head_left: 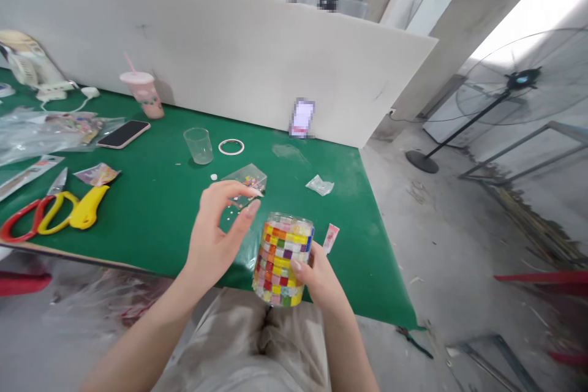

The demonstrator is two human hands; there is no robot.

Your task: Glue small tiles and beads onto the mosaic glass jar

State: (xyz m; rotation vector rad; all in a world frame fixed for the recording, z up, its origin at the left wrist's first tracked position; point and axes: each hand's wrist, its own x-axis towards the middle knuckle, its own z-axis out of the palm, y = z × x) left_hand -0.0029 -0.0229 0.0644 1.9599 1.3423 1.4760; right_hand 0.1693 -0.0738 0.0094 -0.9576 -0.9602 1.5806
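Observation:
My right hand grips a clear cup covered in rows of small coloured mosaic tiles, its fingers round the right side and the thumb on the front. The cup is held slightly tilted over the table's near edge, with a bare clear rim on top. My left hand is to its upper left, thumb and forefinger tips brought together in a pinch. Whatever is between those tips is too small to make out. Just behind the left fingers lies a clear plastic container with small coloured pieces, partly hidden by the hand.
Behind are a clear cup, a white ring and a propped phone. A small tube lies right of the tiled cup. Scissors, a yellow-handled tool and a pink tumbler are leftward. A white partition borders the table.

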